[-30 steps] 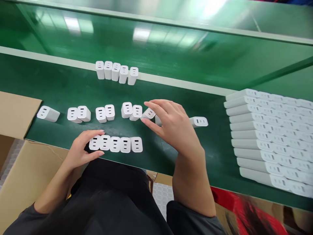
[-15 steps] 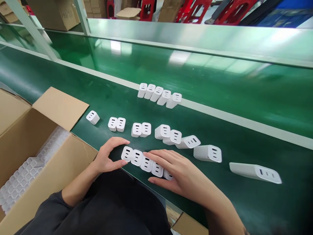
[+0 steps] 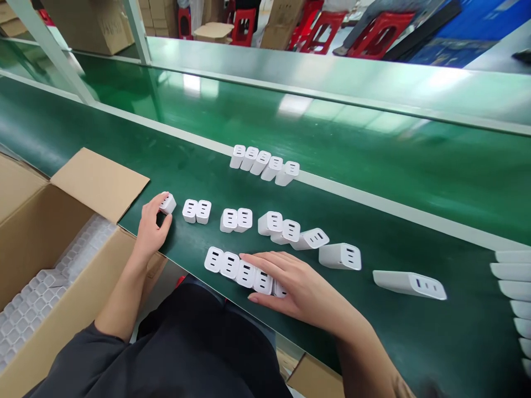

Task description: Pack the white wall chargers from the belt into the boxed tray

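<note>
Several white USB chargers [image 3: 229, 265] stand in a tight row near the belt's front edge, port ends up. My right hand [image 3: 296, 282] lies over the right part of this row, its fingers along the far side and its thumb along the near side, hiding some chargers. Farther left, my left hand [image 3: 151, 226] curls around a single charger [image 3: 169, 204], fingertips at its top and thumb close below. Two pairs of chargers, one pair [image 3: 197, 211] and another pair [image 3: 236, 219], stand between the hands, farther back. More chargers [image 3: 290, 231] lean or lie to the right.
An open carton [image 3: 78, 337] at the left holds clear plastic trays, its flap [image 3: 102, 179] over the green belt [image 3: 186, 160]. Another charger row [image 3: 261, 163] stands by the pale divider strip. One charger [image 3: 409, 283] lies at right; stacked white pieces [image 3: 514, 290] line the right edge.
My left hand has left the front row and moved left and away to the lone charger, which has shifted slightly right. The right hand stays on the row. The view has turned slightly right.
</note>
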The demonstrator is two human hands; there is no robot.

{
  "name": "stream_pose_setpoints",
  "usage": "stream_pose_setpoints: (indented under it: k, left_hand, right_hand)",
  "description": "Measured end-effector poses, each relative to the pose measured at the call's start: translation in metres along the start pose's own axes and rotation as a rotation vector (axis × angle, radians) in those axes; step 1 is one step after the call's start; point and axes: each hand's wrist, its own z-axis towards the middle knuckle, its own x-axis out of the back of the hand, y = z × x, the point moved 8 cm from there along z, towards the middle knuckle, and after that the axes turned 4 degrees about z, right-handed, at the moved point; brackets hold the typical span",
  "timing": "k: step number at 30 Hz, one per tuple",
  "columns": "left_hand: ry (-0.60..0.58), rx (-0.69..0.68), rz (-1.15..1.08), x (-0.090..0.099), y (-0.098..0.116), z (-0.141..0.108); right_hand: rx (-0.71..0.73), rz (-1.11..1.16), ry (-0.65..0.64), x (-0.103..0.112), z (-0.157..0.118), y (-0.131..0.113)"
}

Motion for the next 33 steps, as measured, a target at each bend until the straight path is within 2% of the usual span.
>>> stream_pose_setpoints:
  k: [3, 6, 8, 11, 14, 20, 24, 28, 30, 33]
  left_hand:
    - [-0.076, -0.054, -0.057, -0.006, 0.015, -0.008]
    - [-0.162, -0.037, -0.105, -0.010, 0.015, -0.009]
    - [-0.185, -0.052, -0.094, -0.009, 0.013, -0.005]
    - [-0.225, -0.158, -0.092, -0.008, 0.015, 0.006]
    - [-0.336, -0.242, -0.119, -0.012, 0.023, 0.016]
    - [-0.477, -0.251, -0.183, -0.029, 0.032, 0.028]
    - [-0.449, -0.345, -0.102, -0.030, 0.043, 0.032]
    - [-0.382, -0.563, 0.152, -0.028, 0.071, 0.036]
    - [-0.389, -0.655, 0.242, -0.033, 0.084, 0.036]
    - [-0.427, -0.696, 0.332, -0.045, 0.092, 0.038]
  right_hand:
    - [0.003, -0.007, 0.000, 0.001, 0.000, -0.001]
    - [0.002, -0.011, -0.001, 0.002, 0.000, -0.002]
    - [0.002, -0.012, -0.005, 0.002, 0.000, -0.002]
    - [0.006, -0.014, -0.008, 0.002, -0.001, -0.003]
    - [0.005, -0.010, -0.009, 0.002, -0.001, -0.002]
    - [-0.008, 0.001, -0.014, 0.002, 0.000, -0.001]
    - [-0.013, -0.003, -0.011, 0.002, -0.001, -0.001]
    - [-0.029, 0.005, -0.012, 0.003, 0.000, 0.000]
    - [-0.033, 0.013, -0.015, 0.003, 0.000, -0.001]
    - [-0.039, 0.015, -0.024, 0.004, 0.001, -0.001]
